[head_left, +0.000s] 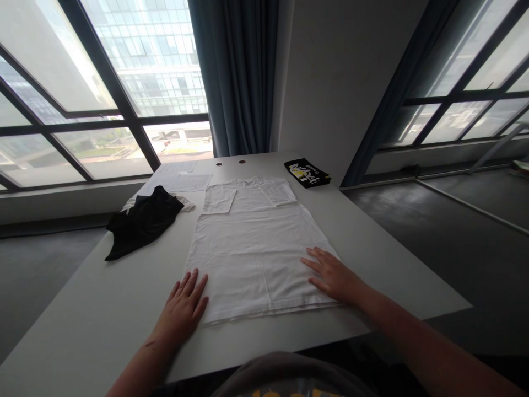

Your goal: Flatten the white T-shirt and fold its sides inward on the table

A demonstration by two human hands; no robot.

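Observation:
A white T-shirt (256,248) lies spread flat on the white table, its hem toward me and its collar at the far end. Both sleeves are folded inward over the body. My left hand (184,303) rests palm down at the shirt's lower left edge, fingers stretched out and touching the fabric. On the lower right part of the shirt lies my right hand (330,275), with its fingers spread. Neither hand grips anything. Some small creases run across the lower half of the cloth.
A crumpled black garment (144,220) lies on the left of the table (103,309), with some white cloth beside it. Printed paper sheets (185,182) are behind it. A folded black garment with a yellow and white print (307,172) sits at the far right.

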